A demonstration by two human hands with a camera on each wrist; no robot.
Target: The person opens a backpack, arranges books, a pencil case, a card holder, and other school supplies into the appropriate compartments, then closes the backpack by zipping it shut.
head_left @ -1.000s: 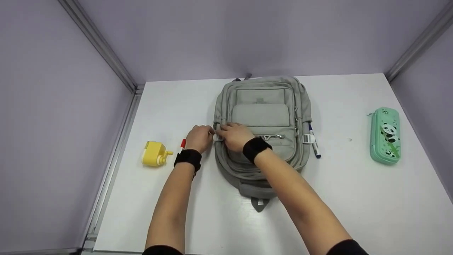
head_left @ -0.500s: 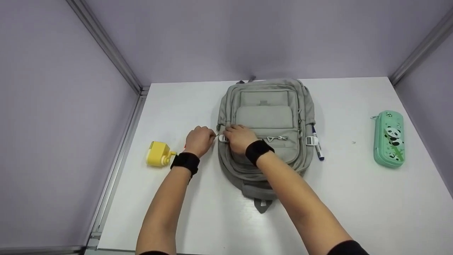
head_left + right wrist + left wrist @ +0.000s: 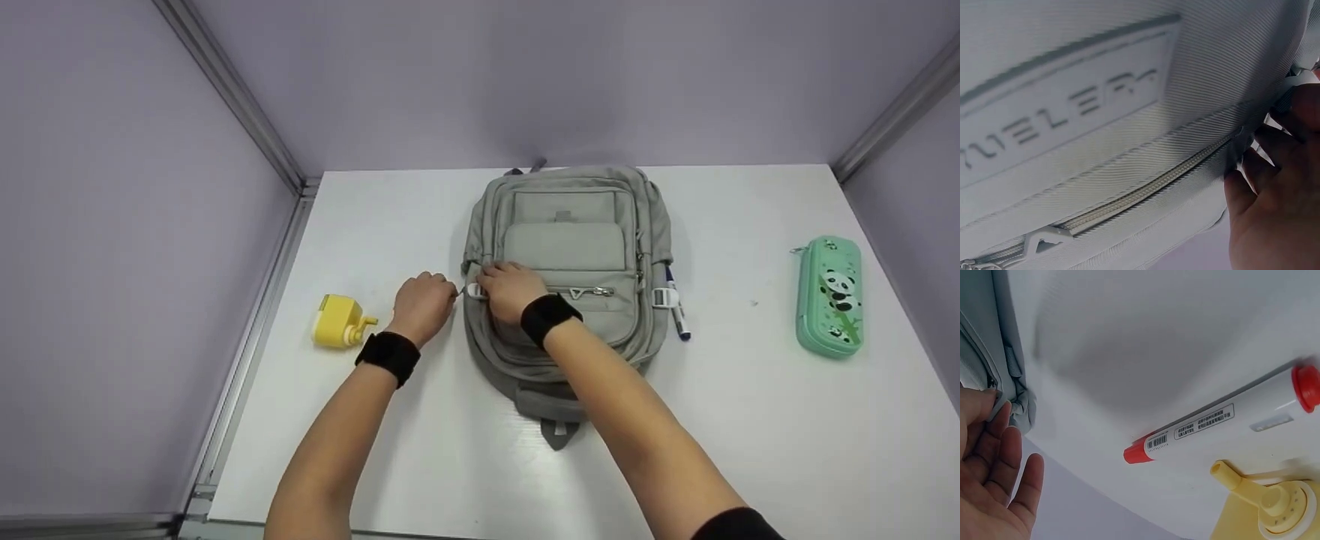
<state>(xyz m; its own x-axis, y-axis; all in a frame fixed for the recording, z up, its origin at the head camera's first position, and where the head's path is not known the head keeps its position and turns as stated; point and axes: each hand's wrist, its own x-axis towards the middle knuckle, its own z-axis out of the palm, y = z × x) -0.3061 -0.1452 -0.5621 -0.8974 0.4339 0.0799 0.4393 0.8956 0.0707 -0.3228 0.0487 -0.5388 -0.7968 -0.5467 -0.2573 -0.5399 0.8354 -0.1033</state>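
Grey backpack [image 3: 566, 246] lies front up on white counter [image 3: 382, 232]; left hand [image 3: 424, 306] pinches small grey tab [image 3: 997, 405] at its side zip, other fingers loosely bent. Right hand [image 3: 513, 292] rests on backpack by white buckle [image 3: 473, 291]; whether it grips, cannot tell. Red-capped marker [image 3: 1202, 423] lies beside yellow crank-handled box [image 3: 337, 321].

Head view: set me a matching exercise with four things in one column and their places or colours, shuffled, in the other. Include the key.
1. backpack
2. pencil case
3. blue-and-white marker
4. yellow device with a crank

A. mint green, panda print
B. beside a white buckle
C. nearest the left edge of the table
D. grey, under the right hand

Pairs: 1-D, 2-A, 3-B, 4-C
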